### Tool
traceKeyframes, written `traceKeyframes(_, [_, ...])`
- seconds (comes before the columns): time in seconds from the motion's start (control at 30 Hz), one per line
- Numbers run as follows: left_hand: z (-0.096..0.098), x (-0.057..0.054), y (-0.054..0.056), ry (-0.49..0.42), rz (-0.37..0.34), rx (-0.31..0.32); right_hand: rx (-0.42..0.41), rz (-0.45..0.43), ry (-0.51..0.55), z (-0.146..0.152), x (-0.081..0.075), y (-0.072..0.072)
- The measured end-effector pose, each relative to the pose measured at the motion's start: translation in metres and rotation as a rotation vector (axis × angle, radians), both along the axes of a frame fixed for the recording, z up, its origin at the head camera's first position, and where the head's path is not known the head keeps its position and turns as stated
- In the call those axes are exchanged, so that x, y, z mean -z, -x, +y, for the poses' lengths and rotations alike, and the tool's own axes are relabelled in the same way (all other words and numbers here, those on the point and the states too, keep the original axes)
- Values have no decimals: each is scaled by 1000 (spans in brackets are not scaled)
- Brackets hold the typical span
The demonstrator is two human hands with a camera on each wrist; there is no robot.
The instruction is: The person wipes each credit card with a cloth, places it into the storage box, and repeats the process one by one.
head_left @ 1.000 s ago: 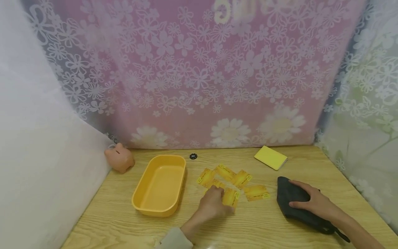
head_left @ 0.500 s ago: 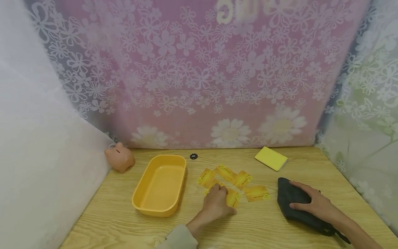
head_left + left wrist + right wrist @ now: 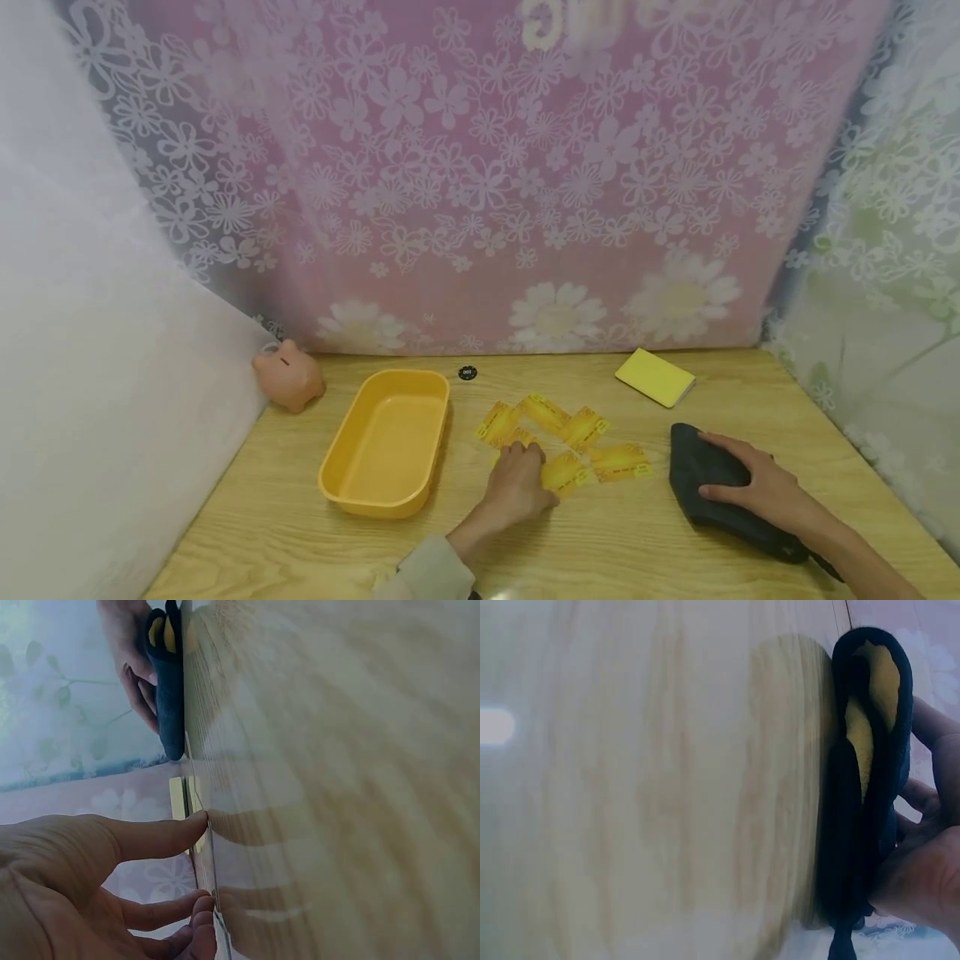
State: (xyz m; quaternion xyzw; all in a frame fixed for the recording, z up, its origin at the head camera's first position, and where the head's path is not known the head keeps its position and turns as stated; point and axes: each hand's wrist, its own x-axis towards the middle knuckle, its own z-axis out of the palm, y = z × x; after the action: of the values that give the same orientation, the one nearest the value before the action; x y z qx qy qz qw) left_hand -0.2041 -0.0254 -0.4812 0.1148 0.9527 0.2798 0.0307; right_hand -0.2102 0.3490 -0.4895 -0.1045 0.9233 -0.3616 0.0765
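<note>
My left hand (image 3: 513, 483) is at the loose group of yellow-orange printed cards, its fingertips touching one card (image 3: 564, 473) and those beside it. In the left wrist view the thumb (image 3: 161, 836) is straight and set apart from the fingers, tips against the thin card edges on the table. Under the left fingers, part of the cards is hidden. My right hand (image 3: 761, 487) rests on a dark soft pouch (image 3: 697, 475). Yellow lining (image 3: 885, 682) shows in the pouch's opening in the right wrist view, and a strap hangs from its end.
An orange rectangular tub (image 3: 382, 500) stands left of the cards. Behind it at the left is a piggy bank (image 3: 288, 379). A black chip (image 3: 467, 372) lies at the back, and a yellow notebook (image 3: 655, 377) at the back right. Curtains border the wooden table (image 3: 262, 533).
The card beside my left hand has turned from nearly upright to a slant, and its near end now lies free of the thumb. My right hand stays on the pouch.
</note>
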Motion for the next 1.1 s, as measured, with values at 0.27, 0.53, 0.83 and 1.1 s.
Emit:
traceKeyframes(0.27, [-4,3,3,-44,-23,13,42,22,-58,-12,-1,0])
traceKeyframes(0.53, [-11,5,2,37,34,-5,27,113,-136,-25,-1,1])
traceKeyframes(0.83, [-11,5,9,54,23,18,5,143,-148,-25,-2,0])
traceKeyframes(1.1, [-8,1,14,61,-10,55,66,109,-226,-28,-2,2])
